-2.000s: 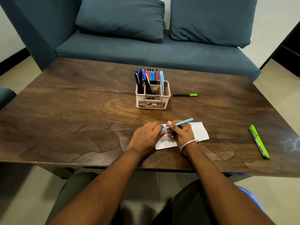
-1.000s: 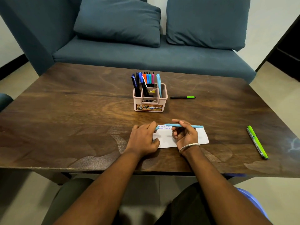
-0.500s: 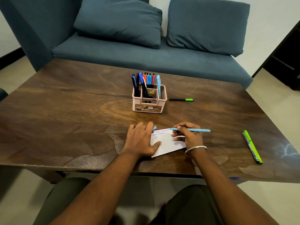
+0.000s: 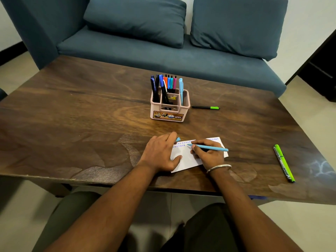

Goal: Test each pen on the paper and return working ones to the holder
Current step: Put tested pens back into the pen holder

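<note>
My right hand (image 4: 209, 154) grips a light blue pen (image 4: 212, 147) with its tip resting on a white slip of paper (image 4: 185, 157), just under rows of small blue scribbles. My left hand (image 4: 161, 151) lies flat on the paper's left end and pinches the pen's light blue cap (image 4: 178, 139) under its fingers. A pink pen holder (image 4: 170, 106) stands behind the paper, holding several pens in dark blue, black, orange, teal, pink and light blue.
A black pen with a green end (image 4: 205, 107) lies right of the holder. Two green pens (image 4: 284, 163) lie side by side near the right edge of the wooden table (image 4: 72, 124). A blue sofa (image 4: 163, 51) with two cushions stands behind it.
The cap came off the light blue pen and stayed in my left hand. My right hand turned the pen and lowered its tip to the paper. The paper shifted slightly.
</note>
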